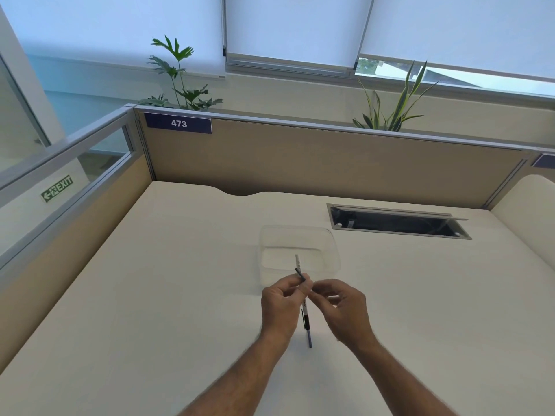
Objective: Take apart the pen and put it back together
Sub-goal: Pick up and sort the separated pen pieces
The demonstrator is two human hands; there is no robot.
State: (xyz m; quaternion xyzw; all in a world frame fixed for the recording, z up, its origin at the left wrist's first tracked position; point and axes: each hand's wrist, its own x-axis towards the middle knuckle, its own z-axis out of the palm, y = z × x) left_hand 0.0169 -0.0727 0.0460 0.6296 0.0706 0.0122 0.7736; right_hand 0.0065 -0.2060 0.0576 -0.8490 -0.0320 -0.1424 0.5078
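While both hands hover over desk [180, 280], left hand [279, 307] grips pen [306, 321]; right hand [345, 310] pinches pen's top.

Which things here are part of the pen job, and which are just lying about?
Job:
- pen, held between both hands
- left hand, gripping it
- right hand, pinching its upper part

Lying about:
- clear plastic container beyond the hands
- open cable hatch in the desk
- plants behind the partition

Two hands [280, 301] [345, 307], one pen [307, 322], one clear container [300, 235], two plants [177, 73] [393, 106]
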